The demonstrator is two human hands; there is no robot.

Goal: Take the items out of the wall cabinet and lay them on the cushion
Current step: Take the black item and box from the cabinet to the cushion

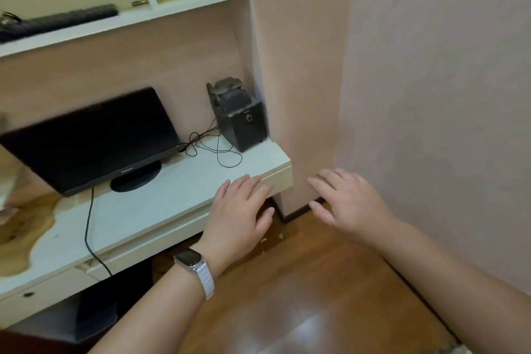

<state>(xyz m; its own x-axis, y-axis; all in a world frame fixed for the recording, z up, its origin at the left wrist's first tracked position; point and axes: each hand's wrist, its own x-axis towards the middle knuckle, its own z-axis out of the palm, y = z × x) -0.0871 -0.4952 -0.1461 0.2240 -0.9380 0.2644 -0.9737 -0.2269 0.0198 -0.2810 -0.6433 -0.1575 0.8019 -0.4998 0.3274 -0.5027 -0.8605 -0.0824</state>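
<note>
A pale wall cabinet (184, 6) with open compartments hangs at the top left. In its left compartment lie a black keyboard (69, 19) and a small dark item (139, 3); the right compartment looks bare. My left hand (240, 215), with a watch on its wrist, hovers open over the right end of the white desk (161, 210). My right hand (344, 201) is open, palm down, in front of the pink wall corner, holding nothing. No cushion is in view.
A black monitor (92, 138) stands on the desk, with a black speaker (241, 118) and loose cables (212, 149) at its right end. A pink wall (431, 95) closes the right side. Wooden floor (301, 296) lies below.
</note>
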